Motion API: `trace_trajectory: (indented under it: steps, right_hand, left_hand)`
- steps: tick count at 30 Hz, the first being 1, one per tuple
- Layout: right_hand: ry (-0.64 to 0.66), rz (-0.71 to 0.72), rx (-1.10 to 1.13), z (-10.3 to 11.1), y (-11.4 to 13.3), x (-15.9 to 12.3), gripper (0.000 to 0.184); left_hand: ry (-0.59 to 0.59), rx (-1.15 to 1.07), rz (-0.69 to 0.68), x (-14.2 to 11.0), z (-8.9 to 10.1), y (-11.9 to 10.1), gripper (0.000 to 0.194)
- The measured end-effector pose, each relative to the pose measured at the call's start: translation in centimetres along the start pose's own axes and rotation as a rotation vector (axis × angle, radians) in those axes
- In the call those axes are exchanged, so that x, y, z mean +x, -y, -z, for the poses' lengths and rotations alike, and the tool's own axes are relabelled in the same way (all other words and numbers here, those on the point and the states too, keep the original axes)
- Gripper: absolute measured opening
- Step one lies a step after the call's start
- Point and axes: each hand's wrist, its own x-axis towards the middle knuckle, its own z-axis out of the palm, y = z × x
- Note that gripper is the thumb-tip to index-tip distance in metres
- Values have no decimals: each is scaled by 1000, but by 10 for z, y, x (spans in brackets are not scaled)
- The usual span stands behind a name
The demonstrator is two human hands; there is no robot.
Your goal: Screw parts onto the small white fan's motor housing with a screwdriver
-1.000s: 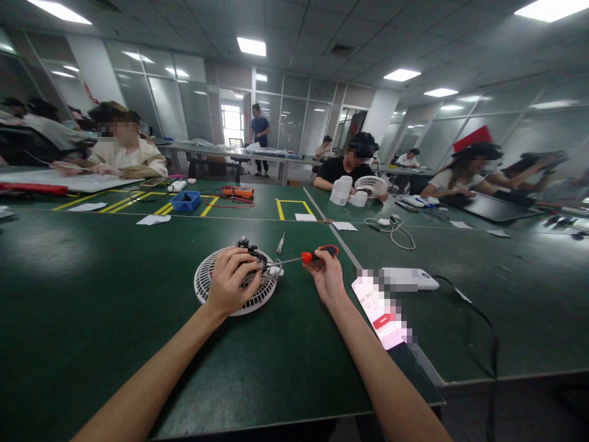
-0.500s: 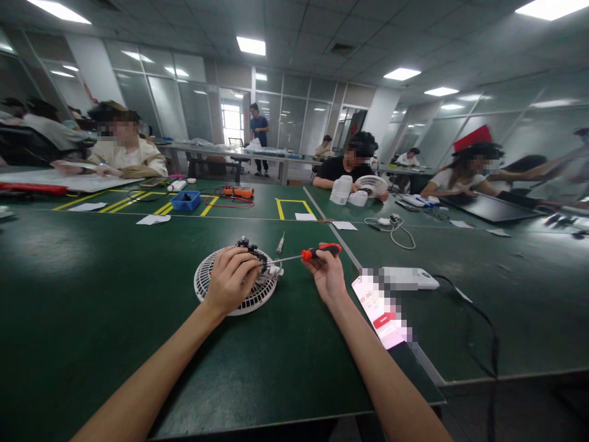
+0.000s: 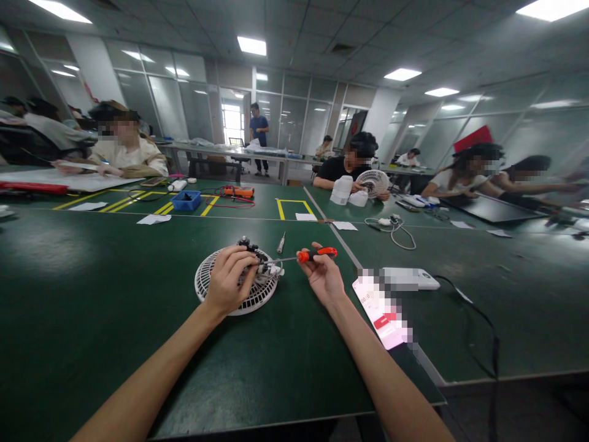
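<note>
A white round fan grille point(image 3: 256, 303) lies on the green table, with a black motor part point(image 3: 248, 244) and white wiring point(image 3: 274, 270) on top. My left hand point(image 3: 232, 277) curls over this fan assembly and grips it; its fingers hide much of the middle. In my right hand point(image 3: 327, 282) is a red and black screwdriver point(image 3: 322, 253), held by the handle in the fingers. Its shaft points left into the assembly by my left fingertips; the tip is hidden. Behind the grille lies a small pale pointed tool point(image 3: 281, 243), touched by neither hand.
A lit phone point(image 3: 380, 319) and a white box-shaped device point(image 3: 409, 279) with a black cable are right of my right arm. Farther off stand a blue bin point(image 3: 185, 201), an orange meter point(image 3: 239, 192) and a coiled cable point(image 3: 400, 233). Across the table a person holds another fan grille point(image 3: 373, 182).
My right hand and the screwdriver have shifted slightly left, and the fingers sit differently on the handle. Less of the shaft shows. My left hand and the fan assembly stay nearly still.
</note>
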Motion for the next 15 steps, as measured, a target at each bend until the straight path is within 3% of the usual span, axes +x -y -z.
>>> trace_trajectory:
  steps: [8, 11, 15]
  right_hand:
    - [-83, 6, -53, -1, -3, 1, 30]
    - [-105, 14, -55, -2, -3, 0, 30]
    - [-184, 94, -47, -1, -3, 2, 31]
  left_hand:
    - [0, 35, -52, -1, -1, 1, 29]
    - [0, 49, -40, 0, -1, 2, 52]
    - [39, 90, 101, -2, -6, 5, 78]
